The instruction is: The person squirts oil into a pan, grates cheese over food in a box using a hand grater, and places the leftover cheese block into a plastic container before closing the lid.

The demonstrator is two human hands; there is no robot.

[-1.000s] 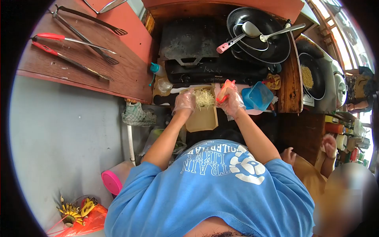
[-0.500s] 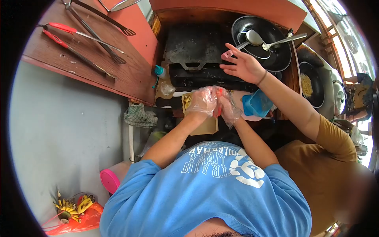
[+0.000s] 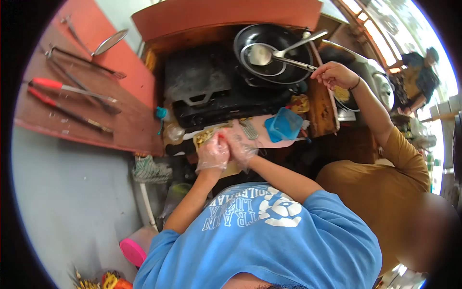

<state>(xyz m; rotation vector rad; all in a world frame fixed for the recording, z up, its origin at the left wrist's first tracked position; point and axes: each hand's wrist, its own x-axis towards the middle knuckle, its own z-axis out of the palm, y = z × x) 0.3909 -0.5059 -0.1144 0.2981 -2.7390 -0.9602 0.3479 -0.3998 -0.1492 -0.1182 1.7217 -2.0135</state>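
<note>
We are holding left hand point(image 3: 212, 154) and right hand point(image 3: 237, 147) together over brown cardboard box point(image 3: 232, 170), clear plastic gloves point(image 3: 207, 163) presumably keeping food point(image 3: 203, 137) clean; how far closed, gripping what, we cannot tell.

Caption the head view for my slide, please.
Gloved left hand and right hand together over an open box near a griddle.

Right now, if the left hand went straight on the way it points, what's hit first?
Likely the right hand, right up against the left hand and apparently touching it. Past that, roughly in line, is the black stove; depth is unclear.
</note>
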